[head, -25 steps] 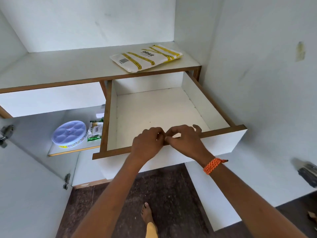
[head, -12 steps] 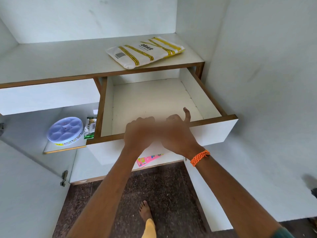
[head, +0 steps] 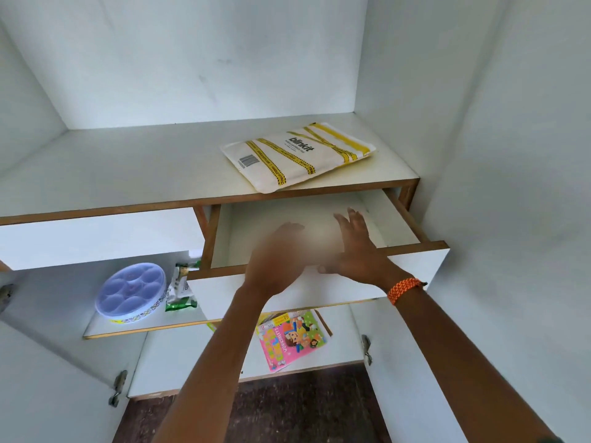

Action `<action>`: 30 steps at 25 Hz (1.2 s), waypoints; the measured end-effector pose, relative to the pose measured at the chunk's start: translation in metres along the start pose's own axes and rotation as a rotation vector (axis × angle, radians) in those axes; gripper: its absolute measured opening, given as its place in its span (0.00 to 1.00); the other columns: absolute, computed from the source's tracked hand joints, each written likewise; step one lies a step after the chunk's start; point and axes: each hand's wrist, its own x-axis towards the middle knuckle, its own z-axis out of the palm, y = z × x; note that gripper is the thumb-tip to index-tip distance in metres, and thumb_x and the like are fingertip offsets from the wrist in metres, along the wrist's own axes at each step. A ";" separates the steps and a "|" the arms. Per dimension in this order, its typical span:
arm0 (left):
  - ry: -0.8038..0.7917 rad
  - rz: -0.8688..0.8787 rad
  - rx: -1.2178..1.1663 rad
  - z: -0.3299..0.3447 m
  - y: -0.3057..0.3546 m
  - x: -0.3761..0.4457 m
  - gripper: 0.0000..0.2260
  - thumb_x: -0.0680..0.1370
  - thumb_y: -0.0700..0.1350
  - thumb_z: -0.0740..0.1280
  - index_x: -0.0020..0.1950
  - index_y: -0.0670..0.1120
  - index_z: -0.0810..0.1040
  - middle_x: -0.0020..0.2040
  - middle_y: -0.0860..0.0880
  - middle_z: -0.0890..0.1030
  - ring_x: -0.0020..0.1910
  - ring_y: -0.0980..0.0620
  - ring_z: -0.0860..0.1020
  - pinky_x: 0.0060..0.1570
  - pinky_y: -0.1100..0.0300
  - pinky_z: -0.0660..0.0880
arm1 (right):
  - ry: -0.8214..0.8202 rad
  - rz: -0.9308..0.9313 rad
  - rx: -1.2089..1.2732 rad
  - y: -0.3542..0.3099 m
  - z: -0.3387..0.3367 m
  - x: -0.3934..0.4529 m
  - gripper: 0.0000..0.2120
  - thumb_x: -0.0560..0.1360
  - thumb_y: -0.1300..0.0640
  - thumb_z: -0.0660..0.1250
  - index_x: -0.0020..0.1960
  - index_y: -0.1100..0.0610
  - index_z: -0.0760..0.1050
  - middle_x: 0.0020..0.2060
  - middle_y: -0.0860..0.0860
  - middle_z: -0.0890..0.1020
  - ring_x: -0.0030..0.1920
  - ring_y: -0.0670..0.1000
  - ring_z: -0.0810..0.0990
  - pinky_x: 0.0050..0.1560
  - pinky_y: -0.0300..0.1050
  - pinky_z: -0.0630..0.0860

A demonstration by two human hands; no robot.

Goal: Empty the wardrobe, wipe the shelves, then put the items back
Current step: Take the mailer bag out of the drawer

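Drawer (head: 412,263) half out under top shelf (head: 128,167), long axis left-right, front facing camera. Left hand (head: 275,251) motion-blurred over front edge, grip unclear. Right hand (head: 355,247) spread flat, fingers pointing into drawer.

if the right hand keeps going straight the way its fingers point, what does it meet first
Probably the drawer's back wall under the shelf edge; the right hand reaches over an empty-looking drawer floor. Depth is unclear.

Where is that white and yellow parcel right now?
The parcel lies flat on the right end of the upper shelf, directly above the open drawer.
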 end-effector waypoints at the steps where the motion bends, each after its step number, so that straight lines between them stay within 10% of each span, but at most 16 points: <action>1: -0.001 0.032 -0.028 -0.004 -0.010 0.011 0.29 0.76 0.60 0.54 0.74 0.48 0.64 0.75 0.49 0.65 0.75 0.51 0.61 0.68 0.52 0.63 | 0.001 0.032 0.009 0.003 -0.005 0.015 0.55 0.67 0.48 0.77 0.78 0.55 0.41 0.77 0.55 0.36 0.75 0.56 0.31 0.75 0.55 0.43; 8: 0.106 -0.015 0.243 -0.012 -0.087 0.056 0.33 0.79 0.58 0.47 0.78 0.40 0.51 0.78 0.42 0.51 0.78 0.47 0.47 0.73 0.56 0.40 | 0.119 -0.001 0.035 0.015 -0.005 0.097 0.60 0.67 0.49 0.77 0.77 0.57 0.33 0.76 0.57 0.35 0.76 0.57 0.32 0.74 0.55 0.37; 13: 0.130 -0.101 0.375 -0.011 -0.114 0.086 0.35 0.79 0.62 0.45 0.74 0.36 0.62 0.74 0.38 0.64 0.75 0.39 0.60 0.71 0.37 0.47 | 0.486 -0.083 -0.336 0.035 0.004 0.144 0.40 0.62 0.38 0.76 0.64 0.61 0.70 0.60 0.58 0.73 0.63 0.60 0.69 0.68 0.57 0.58; 18: 0.273 -0.058 0.335 -0.003 -0.119 0.099 0.30 0.79 0.60 0.50 0.64 0.37 0.73 0.62 0.37 0.77 0.61 0.37 0.75 0.64 0.39 0.65 | 0.763 -0.100 -0.359 0.044 0.010 0.170 0.28 0.59 0.40 0.77 0.46 0.58 0.71 0.43 0.54 0.74 0.46 0.57 0.73 0.53 0.51 0.63; 23: 0.453 -0.032 0.223 -0.015 -0.112 0.120 0.20 0.80 0.52 0.50 0.43 0.39 0.75 0.39 0.41 0.77 0.38 0.41 0.74 0.36 0.54 0.65 | 0.751 -0.097 -0.344 0.050 0.011 0.171 0.28 0.59 0.39 0.77 0.46 0.57 0.72 0.43 0.53 0.75 0.46 0.56 0.74 0.52 0.52 0.68; 30: 0.517 -0.305 -0.053 -0.047 -0.106 0.167 0.12 0.79 0.44 0.61 0.58 0.38 0.72 0.51 0.38 0.79 0.51 0.38 0.78 0.47 0.50 0.73 | 0.582 0.278 -0.098 0.015 -0.023 0.185 0.15 0.71 0.48 0.65 0.49 0.59 0.75 0.50 0.55 0.79 0.55 0.59 0.73 0.56 0.51 0.64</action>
